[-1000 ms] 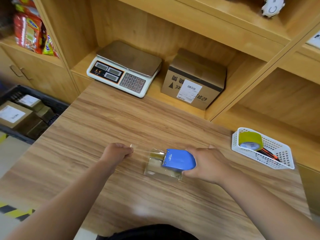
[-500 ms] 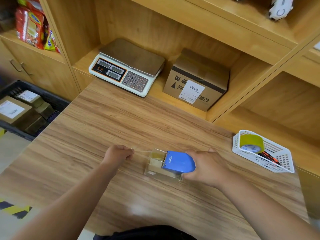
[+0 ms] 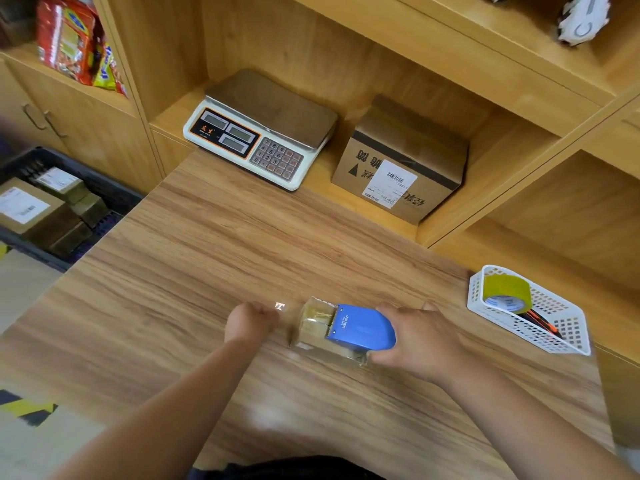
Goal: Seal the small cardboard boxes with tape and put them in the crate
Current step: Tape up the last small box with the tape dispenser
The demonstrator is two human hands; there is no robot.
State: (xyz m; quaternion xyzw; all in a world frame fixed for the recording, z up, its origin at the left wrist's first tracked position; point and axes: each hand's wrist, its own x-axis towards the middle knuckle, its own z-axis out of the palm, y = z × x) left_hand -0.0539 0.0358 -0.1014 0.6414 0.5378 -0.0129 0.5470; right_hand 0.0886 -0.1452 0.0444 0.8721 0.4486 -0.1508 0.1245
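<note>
I am watching the right hand (image 3: 420,337) gripping the blue tape dispenser (image 3: 362,329), its fingers curling round the body, which is sitting on top of the small cardboard box (image 3: 311,329). That box is lying on the wooden surface (image 3: 207,271) near the front edge, between both hands. The left hand (image 3: 247,322) is pinching the free end of the clear tape (image 3: 280,305) just left of the box, fingers curled tight. The dark crate (image 3: 104,183) is standing off the surface's left side, holding labelled boxes (image 3: 24,206). A white basket (image 3: 568,337) with a tape roll (image 3: 505,294) is sitting to the right.
</note>
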